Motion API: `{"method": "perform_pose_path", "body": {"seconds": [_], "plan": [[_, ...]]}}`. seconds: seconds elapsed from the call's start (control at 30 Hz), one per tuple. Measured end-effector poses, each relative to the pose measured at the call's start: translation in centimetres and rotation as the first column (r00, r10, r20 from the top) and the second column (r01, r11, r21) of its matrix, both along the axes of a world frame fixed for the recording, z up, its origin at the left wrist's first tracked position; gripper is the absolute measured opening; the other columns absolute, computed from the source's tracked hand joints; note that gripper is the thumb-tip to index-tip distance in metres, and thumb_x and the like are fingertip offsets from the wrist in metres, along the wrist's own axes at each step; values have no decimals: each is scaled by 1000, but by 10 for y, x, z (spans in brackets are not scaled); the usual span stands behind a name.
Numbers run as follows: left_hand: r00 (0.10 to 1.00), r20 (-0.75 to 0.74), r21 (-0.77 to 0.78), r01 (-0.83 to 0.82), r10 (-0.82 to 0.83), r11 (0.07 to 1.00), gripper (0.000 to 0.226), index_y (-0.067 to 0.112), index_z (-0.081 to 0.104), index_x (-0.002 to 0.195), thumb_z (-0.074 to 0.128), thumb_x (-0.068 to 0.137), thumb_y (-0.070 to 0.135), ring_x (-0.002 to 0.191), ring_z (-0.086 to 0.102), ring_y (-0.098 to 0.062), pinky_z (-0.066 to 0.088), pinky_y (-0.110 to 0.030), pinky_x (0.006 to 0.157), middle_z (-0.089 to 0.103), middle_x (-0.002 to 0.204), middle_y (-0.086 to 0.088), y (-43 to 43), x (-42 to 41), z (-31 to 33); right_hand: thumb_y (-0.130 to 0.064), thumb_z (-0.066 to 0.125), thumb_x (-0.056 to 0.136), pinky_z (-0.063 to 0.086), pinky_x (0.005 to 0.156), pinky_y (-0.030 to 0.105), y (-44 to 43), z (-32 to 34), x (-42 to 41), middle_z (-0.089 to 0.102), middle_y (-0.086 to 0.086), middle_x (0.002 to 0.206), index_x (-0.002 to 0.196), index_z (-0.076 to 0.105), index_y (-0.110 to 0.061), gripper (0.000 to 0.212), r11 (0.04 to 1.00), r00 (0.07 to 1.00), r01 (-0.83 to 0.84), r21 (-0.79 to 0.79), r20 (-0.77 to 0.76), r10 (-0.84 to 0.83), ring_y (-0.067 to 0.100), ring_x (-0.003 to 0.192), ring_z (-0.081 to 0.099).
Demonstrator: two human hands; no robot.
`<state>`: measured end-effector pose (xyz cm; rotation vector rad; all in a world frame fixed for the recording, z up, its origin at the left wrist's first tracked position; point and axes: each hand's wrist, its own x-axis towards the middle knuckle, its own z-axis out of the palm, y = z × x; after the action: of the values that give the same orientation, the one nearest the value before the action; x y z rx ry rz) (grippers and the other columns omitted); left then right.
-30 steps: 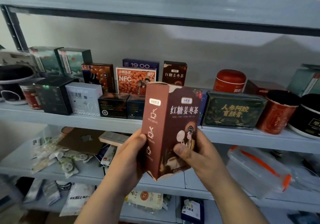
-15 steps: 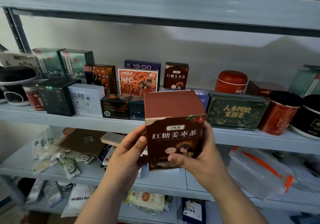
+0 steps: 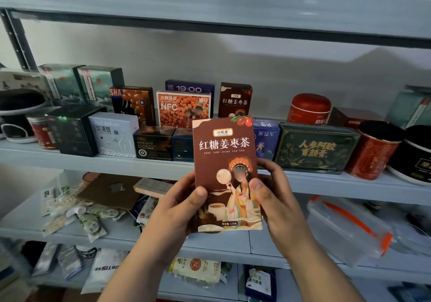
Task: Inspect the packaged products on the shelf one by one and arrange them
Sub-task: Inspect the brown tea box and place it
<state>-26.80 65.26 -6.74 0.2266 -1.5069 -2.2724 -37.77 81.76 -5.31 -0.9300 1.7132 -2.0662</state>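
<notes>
I hold a brown tea box with white Chinese characters and a drawn woman upright in front of the middle shelf, its front face turned to me. My left hand grips its lower left edge, thumb on the front. My right hand grips the lower right edge, thumb across the picture. A second identical brown tea box stands at the back of the shelf, just above the held one.
The middle shelf carries an orange NFC box, a dark green box, a red jar, a red tin, a white box and black boxes. Below lie loose sachets and a clear plastic container.
The box has been turned in my hands: first its side and front showed, then its top tipped toward me, and now its full front face stands upright facing me.
</notes>
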Motion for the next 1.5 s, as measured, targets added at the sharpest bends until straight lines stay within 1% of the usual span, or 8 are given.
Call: {"method": "perform_pose_path", "body": {"seconds": [0.2,0.47,0.7,0.97,1.03,1.17,1.3,1.5], "plan": [[997,56,-17,-45,46,999,36,28,64,117,75,85,38,86,77,-27,63,-43,61,79,102,-7,5,1,10,-59,72,72,62,80,42,-1,-3,-3,75,2,117,121,59,-44,53,1000,998,8,-13,56,-8,26,104,75],[995,67,34,-77,75,996,53,13,64,124,65,78,38,74,74,-24,57,-34,46,77,99,-14,3,0,5,-63,73,77,59,71,29,0,-1,-3,76,-5,111,120,62,-45,48,998,998,60,6,29,-60,20,102,75],[995,85,154,-63,50,986,49,9,64,120,61,80,38,79,76,-27,60,-38,48,76,100,-18,0,-2,0,-36,73,81,61,78,30,-2,-1,1,76,-6,109,125,67,-35,44,994,996,86,-66,21,-85,20,105,74],[998,59,75,-37,33,997,39,42,57,134,49,105,17,96,70,-43,62,-46,60,71,115,-22,-1,0,-7,-29,67,83,61,80,27,-4,-3,7,77,-3,112,123,69,-32,40,996,998,54,-68,-36,-56,19,107,73],[999,44,60,-10,7,998,35,39,59,134,58,100,29,101,70,-42,62,-51,67,71,117,-21,-1,3,-6,-30,68,84,60,80,26,-5,-4,7,77,-5,114,123,68,-33,39,998,998,29,-54,-57,-32,17,109,73],[990,57,12,131,-132,991,96,25,56,141,89,60,65,111,68,-43,60,-52,76,66,130,-20,-4,12,-5,-51,66,91,59,94,33,-9,-9,5,66,-3,131,129,68,-45,38,998,979,55,12,-196,-51,15,128,61],[976,54,90,207,-213,974,86,25,71,123,91,51,68,97,73,-38,62,-44,62,70,121,-22,-1,13,-2,-73,59,87,53,103,36,-13,-8,3,58,-16,133,130,63,-54,48,994,957,73,79,-287,-48,6,133,54],[954,85,178,268,-286,947,90,17,74,117,89,47,71,93,73,-42,62,-43,54,69,119,-28,0,17,2,-62,59,86,49,98,17,-16,-6,5,61,-21,129,124,64,-56,40,991,951,85,107,-306,-49,-2,126,57]]}}
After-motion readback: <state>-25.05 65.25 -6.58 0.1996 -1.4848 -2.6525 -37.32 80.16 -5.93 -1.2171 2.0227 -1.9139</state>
